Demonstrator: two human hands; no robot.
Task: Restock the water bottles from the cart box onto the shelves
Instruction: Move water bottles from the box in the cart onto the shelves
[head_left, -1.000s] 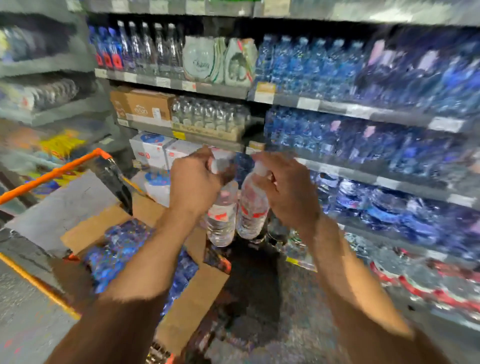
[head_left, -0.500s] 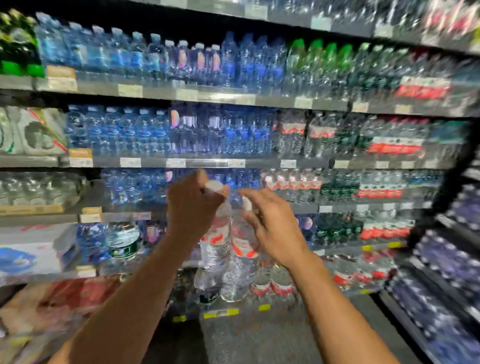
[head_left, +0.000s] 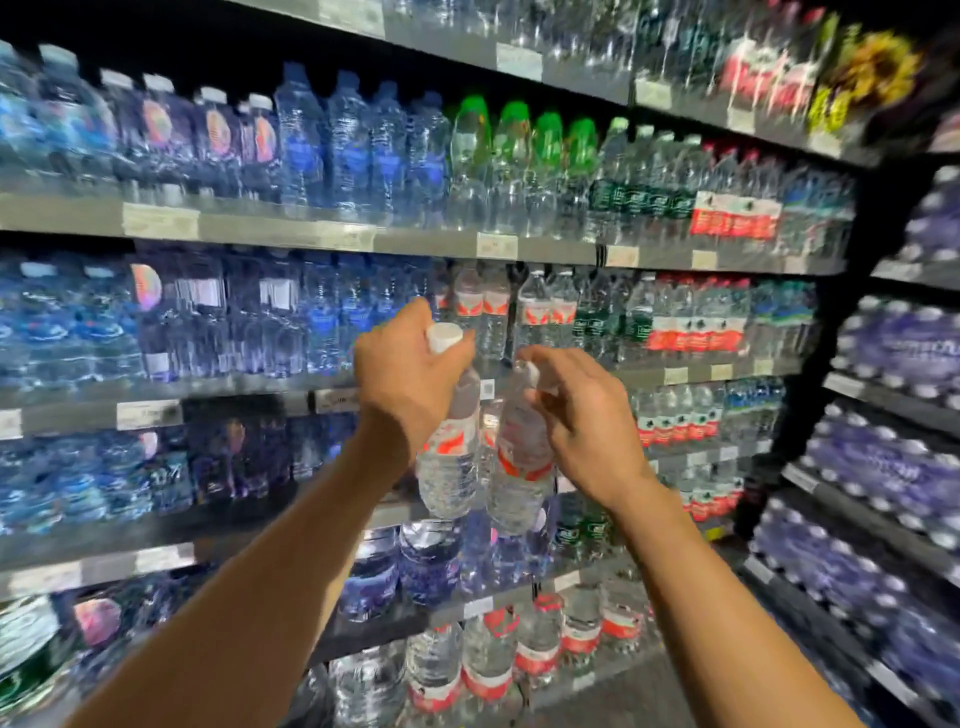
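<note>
My left hand (head_left: 402, 379) grips the neck of a clear water bottle (head_left: 448, 457) with a white cap and a red-and-white label. Right beside it, my right hand (head_left: 587, 421) grips the top of a second, matching bottle (head_left: 519, 467). Both bottles hang upright and nearly touch, held up in front of the middle shelf (head_left: 675, 375). That shelf carries a row of the same red-labelled bottles (head_left: 483, 309) just behind my hands. The cart box is out of view.
Shelves full of bottled water fill the view: blue-labelled bottles (head_left: 322, 145) at left, green-capped bottles (head_left: 519, 156) on the upper shelf, more red-labelled bottles (head_left: 488, 670) on the bottom shelf. A side rack of wrapped bottle packs (head_left: 893, 467) stands at the right.
My view has swung from the cart box up and right to the shelves. Both hands have lifted the two bottles up to the middle shelf's height.
</note>
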